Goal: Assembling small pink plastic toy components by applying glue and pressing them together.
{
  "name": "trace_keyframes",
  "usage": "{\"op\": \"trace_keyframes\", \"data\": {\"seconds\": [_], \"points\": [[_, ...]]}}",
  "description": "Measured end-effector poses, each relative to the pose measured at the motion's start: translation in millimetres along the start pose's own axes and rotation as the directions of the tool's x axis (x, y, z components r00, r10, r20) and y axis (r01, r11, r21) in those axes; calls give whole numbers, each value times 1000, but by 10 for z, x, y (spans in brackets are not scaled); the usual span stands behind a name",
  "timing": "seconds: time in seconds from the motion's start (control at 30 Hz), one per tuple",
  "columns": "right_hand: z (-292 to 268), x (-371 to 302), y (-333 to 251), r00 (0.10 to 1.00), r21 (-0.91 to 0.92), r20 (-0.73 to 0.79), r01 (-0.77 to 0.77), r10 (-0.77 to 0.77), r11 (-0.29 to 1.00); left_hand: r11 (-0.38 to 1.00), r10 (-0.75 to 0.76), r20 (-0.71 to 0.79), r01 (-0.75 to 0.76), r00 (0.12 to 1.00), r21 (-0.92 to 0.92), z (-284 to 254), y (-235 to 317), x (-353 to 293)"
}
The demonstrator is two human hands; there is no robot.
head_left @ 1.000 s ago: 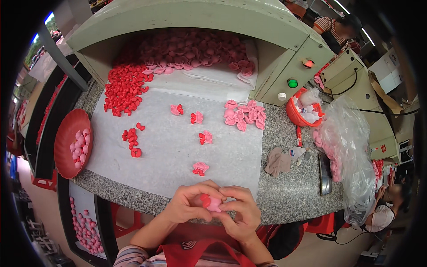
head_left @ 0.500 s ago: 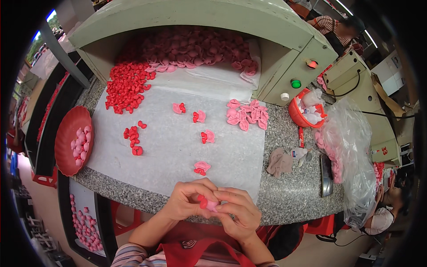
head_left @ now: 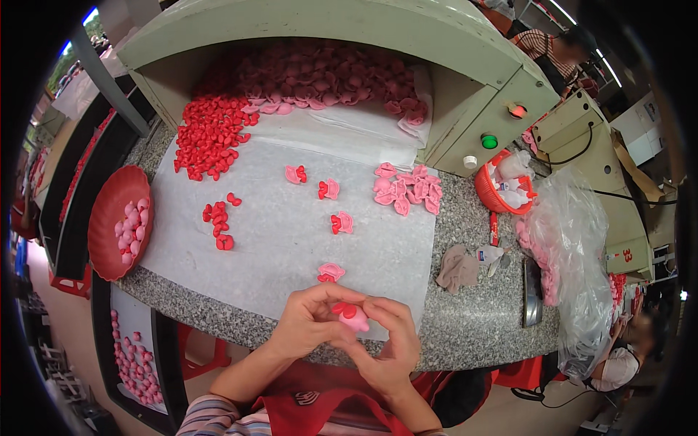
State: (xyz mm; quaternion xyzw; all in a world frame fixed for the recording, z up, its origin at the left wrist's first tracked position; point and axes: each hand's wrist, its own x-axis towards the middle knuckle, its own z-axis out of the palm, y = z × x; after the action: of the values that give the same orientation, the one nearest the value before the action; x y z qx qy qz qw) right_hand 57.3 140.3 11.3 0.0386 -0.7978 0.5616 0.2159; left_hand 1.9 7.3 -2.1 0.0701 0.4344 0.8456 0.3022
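Between the fingertips of both hands, over the front edge of the paper, is a small rounded pink piece with a red bow-like part on top. My left hand pinches it from the left, its fingers curled. My right hand closes round its right side, thumb below and fingers above. Just beyond my fingers lies a pink shell-shaped piece with a red part. Several similar pairs, such as one pink-and-red pair, are spaced out on the white paper.
A grey-green box shelters heaped pink pieces and red pieces. Loose pink shells lie right. A red dish stands left; an orange basket, cloth, phone and plastic bag are right.
The piece has been turned in my fingers, so its red bow and rounded pink body now show. My right fingers have shifted and curl round it more. The pieces on the paper stay put.
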Motion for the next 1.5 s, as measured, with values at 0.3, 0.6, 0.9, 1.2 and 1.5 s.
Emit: {"op": "trace_keyframes", "data": {"seconds": [0.3,0.6,0.9,1.2,1.5], "points": [[-17,70,-6,981,-212,-11,185,-191,960,989,-70,64,77,996,-125,-56,31,13],[-55,90,21,960,-286,35,277,-279,917,974,-111,76,123,991,-188,-41,42,31],[18,40,115,989,-145,-48,133,-141,980,950,-150,10,146,989,-277,-40,-82,48],[-52,-2,108,964,304,-12,-249,264,920,985,102,-1,-101,995,142,12,22,-2],[-62,7,10,993,-111,-112,-55,42,992,998,44,-63,-41,997,43,5,-39,29]]}}
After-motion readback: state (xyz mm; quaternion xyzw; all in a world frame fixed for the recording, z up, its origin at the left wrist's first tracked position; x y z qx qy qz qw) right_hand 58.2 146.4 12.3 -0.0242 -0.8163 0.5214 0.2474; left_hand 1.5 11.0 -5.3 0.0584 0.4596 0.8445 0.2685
